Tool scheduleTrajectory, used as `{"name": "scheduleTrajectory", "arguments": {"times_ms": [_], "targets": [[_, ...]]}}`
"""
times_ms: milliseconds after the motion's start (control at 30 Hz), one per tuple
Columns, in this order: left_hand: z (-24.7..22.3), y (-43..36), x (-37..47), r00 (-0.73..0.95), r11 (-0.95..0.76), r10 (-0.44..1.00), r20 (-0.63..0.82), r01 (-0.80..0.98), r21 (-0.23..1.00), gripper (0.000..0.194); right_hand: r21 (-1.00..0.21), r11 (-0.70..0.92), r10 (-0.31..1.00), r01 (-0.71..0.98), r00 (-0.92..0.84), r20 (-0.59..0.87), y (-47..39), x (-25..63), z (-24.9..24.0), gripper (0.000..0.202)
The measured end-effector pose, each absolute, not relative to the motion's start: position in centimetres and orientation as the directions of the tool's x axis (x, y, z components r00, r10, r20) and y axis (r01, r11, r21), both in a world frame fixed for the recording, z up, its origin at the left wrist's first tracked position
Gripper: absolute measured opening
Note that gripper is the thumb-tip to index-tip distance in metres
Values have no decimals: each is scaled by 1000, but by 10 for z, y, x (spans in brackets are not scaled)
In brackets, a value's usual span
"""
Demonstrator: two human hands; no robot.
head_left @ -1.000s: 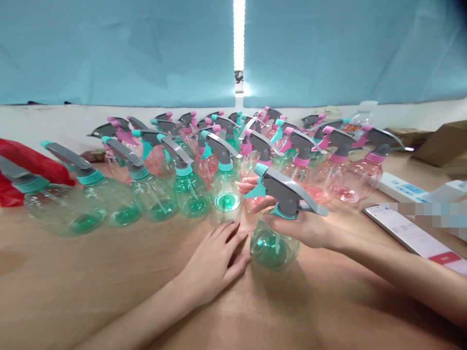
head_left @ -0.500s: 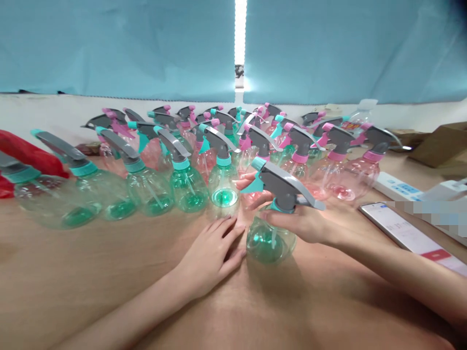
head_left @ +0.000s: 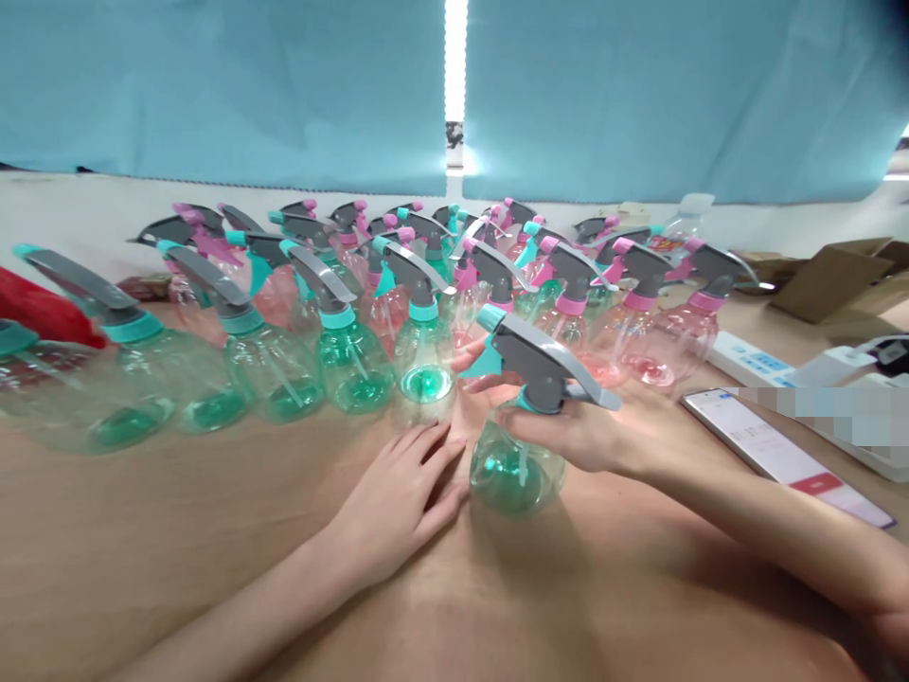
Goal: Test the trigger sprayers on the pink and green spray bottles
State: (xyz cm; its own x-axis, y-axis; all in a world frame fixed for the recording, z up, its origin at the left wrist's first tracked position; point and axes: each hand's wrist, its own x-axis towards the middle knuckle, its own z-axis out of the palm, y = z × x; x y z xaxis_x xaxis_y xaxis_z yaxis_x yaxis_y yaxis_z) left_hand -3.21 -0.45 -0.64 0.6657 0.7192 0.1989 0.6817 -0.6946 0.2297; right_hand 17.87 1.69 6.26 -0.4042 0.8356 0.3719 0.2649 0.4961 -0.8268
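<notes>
1. Whole scene slid slightly left in frame since earlier.
2. Your right hand [head_left: 572, 434], the nearer, grasps the round clear-green plastic spray bottle [head_left: 512, 481] by its neck; roughly upright, frame centre.
3. Your left hand [head_left: 390, 497]: flat, loose, left of bottle; touch unclear.

A green spray bottle [head_left: 517, 478] hides part of the right hand [head_left: 583, 438] around its neck on my remote feed. Toward the left edge of the tabletop [head_left: 177, 559], the frame crops a bottle's sprayer [head_left: 14, 337] and a red item [head_left: 44, 309] I cannot identify. Bottles [head_left: 426, 227] near the back edge overlap beyond my count. Toward the right edge, phone [head_left: 777, 450] text is illegibly small; pixelation masks part of a white power strip [head_left: 737, 353].
</notes>
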Motion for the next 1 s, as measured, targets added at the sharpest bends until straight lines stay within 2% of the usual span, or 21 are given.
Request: {"name": "scheduleTrajectory", "arguments": {"times_ms": [167,400,500,600,733,867,1000], "targets": [[-6,-6,-35,661,-696,717,223,655,296,36,-818,494,848,295,-373,378,16,171,63,50],[1,-22,-47,624,-625,756,197,598,502,49,-821,528,807,219,-429,405,11,148,58,63],[3,-36,-61,570,-583,791,223,588,561,65,-824,532,793,197,-458,403,5,127,60,63],[8,-52,-84,516,-567,813,269,595,570,80,-841,518,772,159,-510,379,-5,97,66,58],[19,-77,-120,424,-496,866,265,663,561,72,-834,546,718,83,-559,414,-12,51,63,51],[27,-101,-150,267,-449,882,388,723,525,77,-824,565,653,-38,-589,475,-16,1,55,49],[31,-118,-175,70,-348,888,455,749,563,76,-809,587,621,-26,-627,471,-24,-48,58,45]]}}
